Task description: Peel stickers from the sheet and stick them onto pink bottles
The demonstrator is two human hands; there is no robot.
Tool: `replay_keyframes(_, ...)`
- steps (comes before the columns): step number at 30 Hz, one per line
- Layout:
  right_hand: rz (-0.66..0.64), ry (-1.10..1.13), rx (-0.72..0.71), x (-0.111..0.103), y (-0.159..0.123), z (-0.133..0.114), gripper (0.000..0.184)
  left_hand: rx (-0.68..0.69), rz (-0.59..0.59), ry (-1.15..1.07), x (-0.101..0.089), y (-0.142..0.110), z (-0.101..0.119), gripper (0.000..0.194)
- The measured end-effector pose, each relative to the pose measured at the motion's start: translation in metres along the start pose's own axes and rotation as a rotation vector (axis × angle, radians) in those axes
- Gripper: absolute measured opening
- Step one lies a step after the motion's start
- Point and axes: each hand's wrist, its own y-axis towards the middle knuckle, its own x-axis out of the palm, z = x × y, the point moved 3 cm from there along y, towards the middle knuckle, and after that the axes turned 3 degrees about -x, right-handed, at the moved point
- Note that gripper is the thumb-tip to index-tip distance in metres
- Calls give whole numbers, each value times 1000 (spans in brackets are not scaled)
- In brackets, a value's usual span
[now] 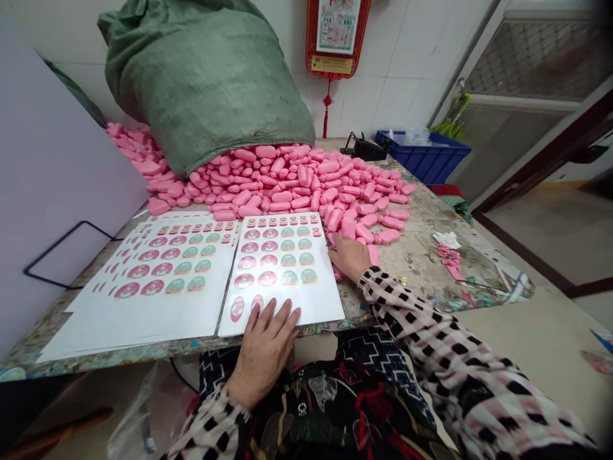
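My left hand (267,348) lies flat and open, its spread fingers on the lower edge of a white sticker sheet (325,306) with rows of pink and green labels. At that sheet's right edge, my right hand (351,257) is closed, fingers curled together beside the pink bottles. What those fingers hold, if anything, is hidden. Small pink plastic bottles (282,197) form a large heap behind the sheet, and a few lie around my right hand. Further left, a fanned stack of similar sticker sheets (143,319) rests on the worn table.
A big green sack (205,89) stands over the heap at the back. Beyond the table's right side is a blue crate (426,160); a black tape dispenser (366,148) sits near it. Pink scraps (450,260) lie on the right. A black wire frame (62,255) projects at the left.
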Motion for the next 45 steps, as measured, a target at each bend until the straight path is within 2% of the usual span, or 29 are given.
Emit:
replay_keyframes(3,4,36,13,-7,-4,8,38,-11,-20,-31,0,-1,-3,35)
replay_keyframes(5,57,135,31,-16,-13,13,42,-4,-49,-92,-1,-4,-5,37)
replay_keyframes(8,125,585,8,-29,-39,6,48,-68,-34,-336,-9,-4,-6,41)
replay_keyframes(9,92,814,-20,-30,-51,-2,47,-151,-17,-463,-12,-2,-6,41)
replay_keyframes(11,-92,1245,-60,-26,-78,-28,41,-416,3,-794,-18,5,-5,41)
replay_keyframes(13,-301,1501,-48,-17,-106,-57,35,-704,0,-1195,-20,11,-1,42)
replay_keyframes(16,-499,1597,-154,-3,-135,-89,33,-973,15,-1698,-24,17,4,38)
replay_keyframes(19,-572,1403,-304,2,-142,-95,41,-1089,83,-1839,-31,8,-7,31)
replay_keyframes(22,-477,1127,-313,0,-127,-82,39,-1151,183,-1678,-39,-11,-33,31)
replay_keyframes(24,-365,969,-292,-1,-113,-76,39,-1158,195,-1404,-45,-23,-50,31)
replay_keyframes(26,-254,822,-312,0,-99,-78,38,-1097,134,-1060,-49,-30,-63,27)
replay_keyframes(28,-162,663,-390,4,-89,-87,32,-964,16,-764,-52,-30,-70,23)
replay_keyframes(32,-23,308,-533,10,-80,-108,25,-675,-165,-398,-55,-23,-71,20)
replay_keyframes(36,42,190,-540,10,-78,-119,25,-491,-204,-157,-53,-15,-67,26)
replay_keyframes(40,56,133,-530,9,-79,-125,26,-380,-240,-58,-50,-10,-67,27)
replay_keyframes(45,44,65,-550,9,-76,-128,27,-341,-340,9,-52,-4,-68,20)
